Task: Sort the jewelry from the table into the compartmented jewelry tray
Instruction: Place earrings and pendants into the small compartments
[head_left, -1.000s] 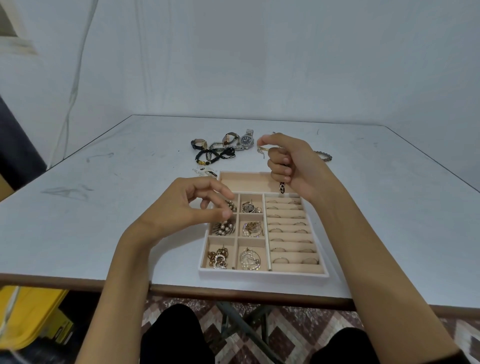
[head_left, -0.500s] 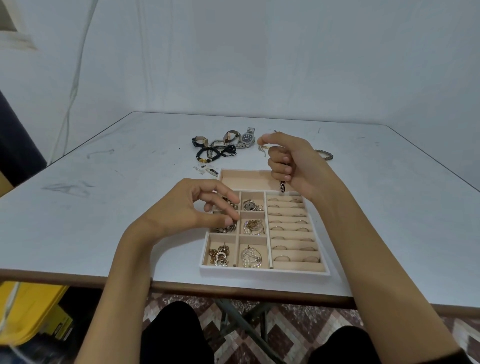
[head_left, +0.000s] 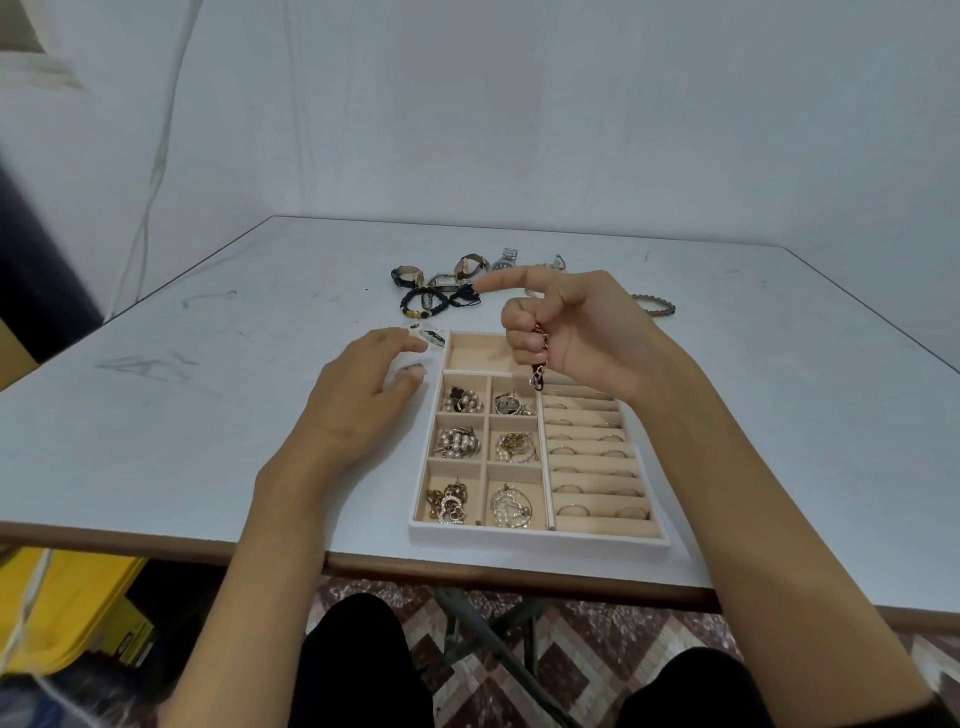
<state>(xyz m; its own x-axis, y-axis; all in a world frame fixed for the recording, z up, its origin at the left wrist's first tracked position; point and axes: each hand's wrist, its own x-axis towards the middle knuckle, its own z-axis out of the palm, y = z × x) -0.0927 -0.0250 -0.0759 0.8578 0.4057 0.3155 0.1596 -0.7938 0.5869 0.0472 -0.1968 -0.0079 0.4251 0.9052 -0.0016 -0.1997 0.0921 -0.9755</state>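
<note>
The white-rimmed, beige-lined compartmented jewelry tray (head_left: 540, 539) sits at the near edge of the pale grey counter (head_left: 208, 415), a little right of its middle. Its six small square cells hold pearl and gold-tone pieces, and thin rings sit in the padded ring rows (head_left: 597, 467) along its right side. Only the wide far compartment (head_left: 475, 351) looks bare. The right hand (head_left: 576, 332) hovers over that far end, three fingers curled round a short dark-and-gold link chain (head_left: 538, 375) that dangles above the cells, with the forefinger stuck out straight to the left. The left hand (head_left: 363, 400) lies low on the counter just beside the tray's far left corner, fingers stretched out and relaxed towards a few tiny dark-and-white pieces (head_left: 431, 336) there; I see nothing gripped. Towards the far edge a cluster of strap watches (head_left: 457, 273), black cord bracelets (head_left: 431, 304) and a grey beaded bangle (head_left: 654, 305) lie unsorted. The small items look mostly done, while the larger pieces remain.
</note>
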